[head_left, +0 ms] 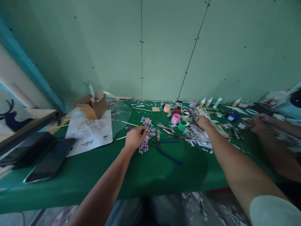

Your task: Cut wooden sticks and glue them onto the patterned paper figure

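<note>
My left hand (134, 137) is closed in a pinch on a thin stick (127, 137), which pokes out to the left of the fingers, and the fingertips press onto a patterned paper strip (147, 135) lying just right of them on the green table (150, 175), likely pinned so the stick stays where I want it. Just right of that strip, blue-handled pliers (164, 150) lie within easy reach. My right hand (203, 121) rests curled, palm down, on white paper scraps (199, 135); from here I cannot tell whether its fingers grip anything or only touch. Left of those fingers stand a green pot (182, 125) and a pink pot (175, 118), open and close for dipping. Well left of my left hand lie two phones (50, 160), out of the mess. Far right, another person's hand (257, 123) holds what looks like a brush. Beyond all fingers, glue bottles (209, 102) line the wall and a box (92, 106) sits far left.
</note>
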A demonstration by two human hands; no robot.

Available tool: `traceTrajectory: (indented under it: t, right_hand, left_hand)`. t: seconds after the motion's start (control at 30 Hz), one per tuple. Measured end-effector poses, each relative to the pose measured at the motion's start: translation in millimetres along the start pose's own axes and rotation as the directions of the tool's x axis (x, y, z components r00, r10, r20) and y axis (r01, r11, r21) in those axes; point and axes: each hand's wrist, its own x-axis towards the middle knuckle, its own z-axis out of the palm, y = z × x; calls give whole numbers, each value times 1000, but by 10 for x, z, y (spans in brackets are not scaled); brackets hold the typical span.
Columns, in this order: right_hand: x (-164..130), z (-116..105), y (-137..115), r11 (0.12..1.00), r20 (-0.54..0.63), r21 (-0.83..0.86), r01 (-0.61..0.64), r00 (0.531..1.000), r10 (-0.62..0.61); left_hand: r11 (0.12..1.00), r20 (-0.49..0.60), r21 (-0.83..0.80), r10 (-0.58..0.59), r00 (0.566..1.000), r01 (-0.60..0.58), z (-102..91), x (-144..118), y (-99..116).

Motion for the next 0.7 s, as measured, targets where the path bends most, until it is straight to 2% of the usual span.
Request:
traceTrajectory:
  t: [0.2, 0.3, 0.4, 0.57, 0.7]
  right_hand:
    - [-10, -38, -12, 993, 188, 7, 120, 975, -119]
    - [-63, -75, 30, 987, 243, 3, 163, 957, -159]
    - [-143, -123, 110, 983, 249, -15, 184, 953, -175]
    - [-242, -240, 205, 979, 273, -133, 153, 955, -113]
    - [-307, -326, 193, 961, 122, -277, 9, 992, 26]
  left_hand:
    - [1000, -3, -9, 13, 1000, -13, -18, -7, 4]
    - [1000, -2, -15, 13, 1000, -13, -25, -8, 9]
    - [1000, 1, -23, 11, 1000, -11, -28, -5, 18]
    - [1000, 23, -15, -6, 1000, 6, -38, 3, 29]
    - [1000, 27, -8, -10, 1000, 10, -34, 7, 21]
